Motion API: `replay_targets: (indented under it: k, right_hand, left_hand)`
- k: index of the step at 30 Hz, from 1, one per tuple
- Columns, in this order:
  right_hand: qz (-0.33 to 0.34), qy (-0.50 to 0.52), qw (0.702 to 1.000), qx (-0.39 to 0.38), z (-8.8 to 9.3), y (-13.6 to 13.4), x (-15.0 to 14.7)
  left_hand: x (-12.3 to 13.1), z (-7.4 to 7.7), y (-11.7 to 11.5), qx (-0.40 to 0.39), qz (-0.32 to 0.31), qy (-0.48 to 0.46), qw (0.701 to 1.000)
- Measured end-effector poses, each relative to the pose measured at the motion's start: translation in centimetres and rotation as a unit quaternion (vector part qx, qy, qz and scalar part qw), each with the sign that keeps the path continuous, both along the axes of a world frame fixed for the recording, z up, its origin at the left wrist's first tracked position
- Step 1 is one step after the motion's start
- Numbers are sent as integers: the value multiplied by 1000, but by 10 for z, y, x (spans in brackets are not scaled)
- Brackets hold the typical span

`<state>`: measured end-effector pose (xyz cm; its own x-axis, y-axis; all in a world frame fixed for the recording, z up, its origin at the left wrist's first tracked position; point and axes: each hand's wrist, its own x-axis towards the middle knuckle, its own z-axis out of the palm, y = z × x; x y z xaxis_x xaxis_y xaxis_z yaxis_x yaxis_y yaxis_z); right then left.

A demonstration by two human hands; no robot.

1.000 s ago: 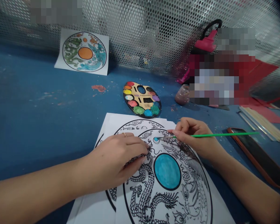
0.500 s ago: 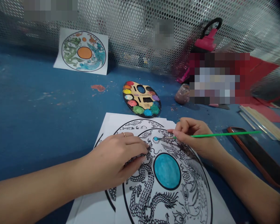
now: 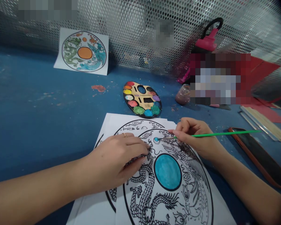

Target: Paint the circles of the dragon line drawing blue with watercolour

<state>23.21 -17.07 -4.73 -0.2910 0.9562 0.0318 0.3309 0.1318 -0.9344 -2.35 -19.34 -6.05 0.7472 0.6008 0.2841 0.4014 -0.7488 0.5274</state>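
Right fingers [image 3: 176, 133] pinch the brush [image 3: 220, 134], tip at the dot [image 3: 156, 140]; left fingers [image 3: 135, 147] press flat on the sheet [image 3: 164, 200].

The scene is dim and cool, and the blue table [image 3: 32, 118] sinks into gloom toward 9 o'clock. Light falls from above and ahead: the perforated screen [image 3: 135, 28] at 12 o'clock glints white, and the white sheet [image 3: 133, 125] at 6 o'clock is the brightest surface. Soft shadows lie under the left hand [image 3: 117, 159], flat on the sheet, and the right hand [image 3: 196, 137] gripping the green brush [image 3: 215, 134]. The centre is sharp. The edges bend and smear, worst at 3 o'clock, and the corner at 1 o'clock is black. 3 pixelated blocks sit at 11, 12 and 2 o'clock.
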Motion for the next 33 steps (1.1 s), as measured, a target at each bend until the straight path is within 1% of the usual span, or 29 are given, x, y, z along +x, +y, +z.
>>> replay_targets:
  k: [9,16,22,27,33]
  right_hand:
    - [0,4,1000,-7,1,0,0]
    - [10,17,1000,-2,-3,2,1]
    - [3,-17,1000,5,-3,1,0]
    - [5,-8,1000,19,-2,1,1]
    - [0,1,1000,-11,-3,1,-1]
  left_hand:
    - [-1,1,-2,3,-2,-1,1000]
    - [2,1,0,3,3,2,1000]
    - [0,1,-1,0,1,2,1000]
    - [0,1,0,2,0,-2,1000]
    - [0,1,0,6,2,-1,1000]
